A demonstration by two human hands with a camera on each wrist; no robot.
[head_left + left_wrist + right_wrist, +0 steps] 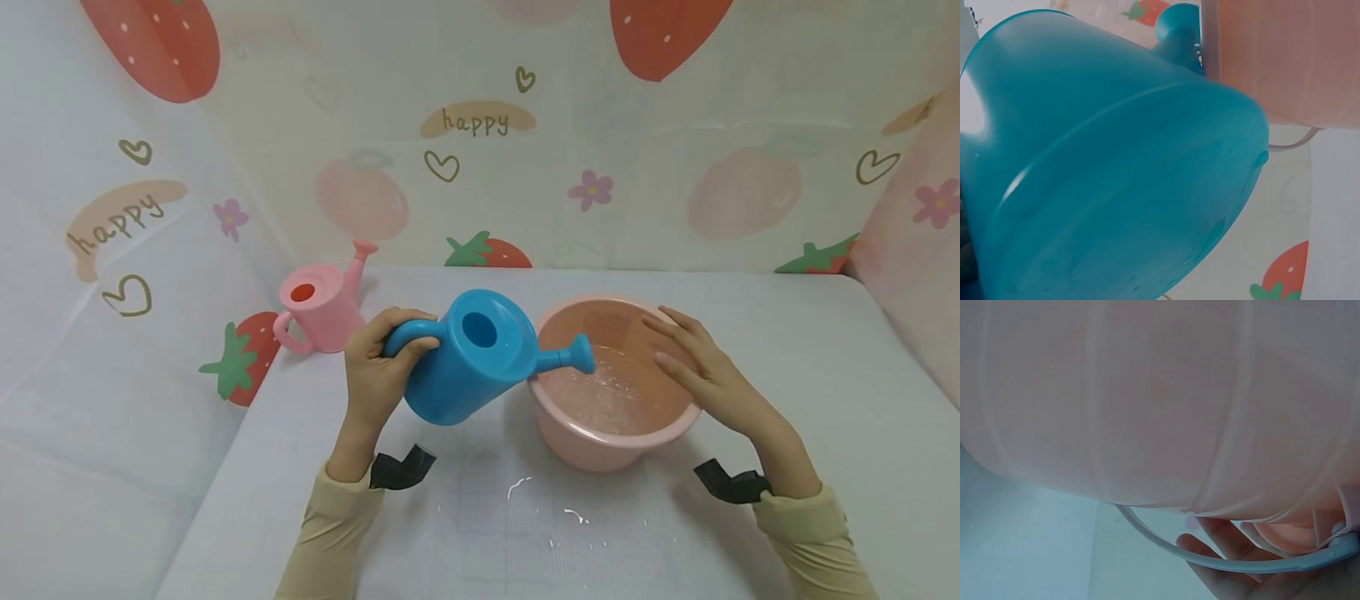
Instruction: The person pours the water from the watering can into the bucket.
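A blue watering can (480, 379) tilts to the right, its handle gripped by the left hand (373, 371). The rose (582, 354) on its spout hangs over a pink plastic bucket (588, 452), which contains rippling water (607, 392). Filling most of the left wrist view is the can's wet base (1122, 206). With fingers spread and fairly straight, the right hand (705, 375) lies at the bucket's right rim. In the right wrist view its fingertips (1194, 544) show behind the bucket's pale bail handle (1235, 565).
A pink watering can (330, 315) stands at the back left of the white table (810, 375), near the wall sheet (660, 167) printed with strawberries. Drops of water (576, 515) lie on the table in front of the bucket.
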